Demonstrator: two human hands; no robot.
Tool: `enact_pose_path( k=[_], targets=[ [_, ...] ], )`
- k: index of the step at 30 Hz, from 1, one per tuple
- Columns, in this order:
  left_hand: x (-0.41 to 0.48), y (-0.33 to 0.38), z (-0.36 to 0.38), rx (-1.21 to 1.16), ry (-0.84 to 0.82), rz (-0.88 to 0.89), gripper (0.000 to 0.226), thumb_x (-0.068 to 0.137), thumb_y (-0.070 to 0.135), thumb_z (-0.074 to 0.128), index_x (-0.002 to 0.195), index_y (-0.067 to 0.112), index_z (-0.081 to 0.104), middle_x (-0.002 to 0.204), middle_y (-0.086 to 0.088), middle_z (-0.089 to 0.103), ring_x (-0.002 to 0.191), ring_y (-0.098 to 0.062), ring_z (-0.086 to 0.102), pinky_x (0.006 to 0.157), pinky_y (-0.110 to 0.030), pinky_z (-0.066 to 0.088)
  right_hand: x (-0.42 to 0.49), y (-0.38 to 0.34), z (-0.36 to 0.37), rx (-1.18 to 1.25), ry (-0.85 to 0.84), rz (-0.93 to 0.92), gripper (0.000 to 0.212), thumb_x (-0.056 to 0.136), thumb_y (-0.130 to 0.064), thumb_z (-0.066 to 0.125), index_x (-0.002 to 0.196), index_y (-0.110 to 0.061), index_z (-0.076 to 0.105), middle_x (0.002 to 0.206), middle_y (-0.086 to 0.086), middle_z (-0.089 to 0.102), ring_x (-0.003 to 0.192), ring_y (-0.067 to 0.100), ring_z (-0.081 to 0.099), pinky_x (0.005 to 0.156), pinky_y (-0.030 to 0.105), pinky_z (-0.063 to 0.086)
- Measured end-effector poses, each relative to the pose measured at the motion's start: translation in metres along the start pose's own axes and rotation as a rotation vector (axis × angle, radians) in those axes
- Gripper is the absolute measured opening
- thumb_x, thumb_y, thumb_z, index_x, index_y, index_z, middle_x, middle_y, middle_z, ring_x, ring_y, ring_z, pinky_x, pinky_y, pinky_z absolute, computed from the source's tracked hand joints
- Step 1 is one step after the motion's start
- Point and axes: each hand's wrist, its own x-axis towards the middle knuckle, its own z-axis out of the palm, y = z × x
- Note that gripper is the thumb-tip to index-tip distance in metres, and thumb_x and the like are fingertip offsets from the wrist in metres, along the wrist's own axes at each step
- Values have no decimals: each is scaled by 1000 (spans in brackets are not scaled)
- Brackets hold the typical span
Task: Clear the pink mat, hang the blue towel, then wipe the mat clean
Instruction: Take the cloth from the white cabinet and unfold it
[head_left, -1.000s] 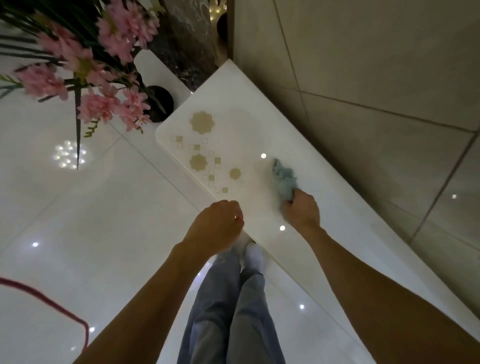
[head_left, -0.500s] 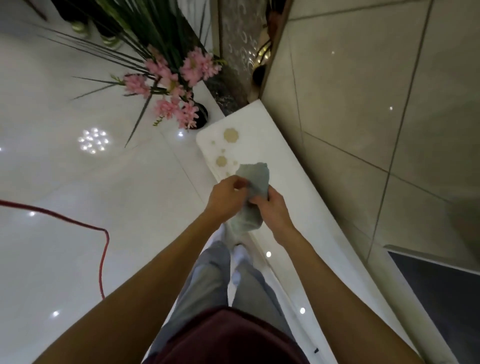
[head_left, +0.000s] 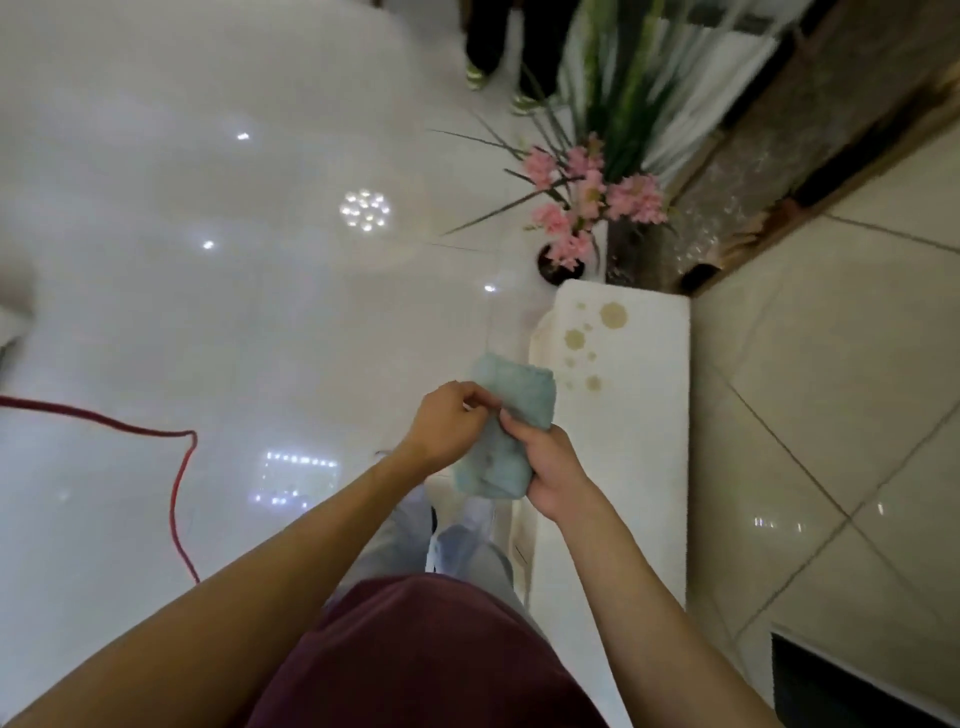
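Cloth folded between both hands

Left hand (head_left: 453, 423) and right hand (head_left: 545, 467) each pinch the blue cloth (head_left: 506, 431), lifted clear of the mat (head_left: 644, 415) lying beyond the grip. Squaring the fold gives a flat wiping face.

pale blue towel (head_left: 511, 410) folded, held above floor, mat (head_left: 634, 395) beside

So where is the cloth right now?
In the head view the cloth is held up at centre between the left hand and right hand, above the floor just left of the white mat.
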Motion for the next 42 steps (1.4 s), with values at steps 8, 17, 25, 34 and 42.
enact_pose_path(
  k=[8,17,25,34,42],
  targets=[
    [-96,-104,-124,-316,382,-161,31,90,8,48,114,14,67,111,-1,66,105,-20,61,96,-36,51,-18,46,159,-492,-249,11,19,89,-14,68,106,-4,69,100,10,75,94,26,72,81,38,58],
    [-271,-291,-241,-499,772,-351,27,90,10,53,111,13,70,106,-3,69,100,-20,62,86,-28,48,-75,226,362,-1243,-589,-120,13,88,-9,65,99,-5,68,96,12,74,90,25,71,82,42,58],
    [-428,-428,-284,-602,1094,-562,29,93,12,49,116,14,66,98,-1,64,98,-20,60,81,-27,46,-144,376,484,-2014,-1128,-588,29,90,-26,51,86,0,63,79,17,67,68,35,59,55,31,39],
    [-523,-497,-274,-726,1350,-741,30,94,13,48,117,16,66,106,-4,66,96,-21,61,76,-26,43,-189,481,569,-2260,-1563,-918,21,85,-5,49,92,-15,67,80,8,67,71,28,57,53,31,36],
    [-555,-524,-287,-692,1467,-891,37,95,16,50,132,17,56,126,-1,62,98,-13,57,87,-24,43,-221,560,638,-2199,-2132,-1191,47,84,2,45,119,-24,64,100,5,70,85,27,63,63,31,44]
  ],
)
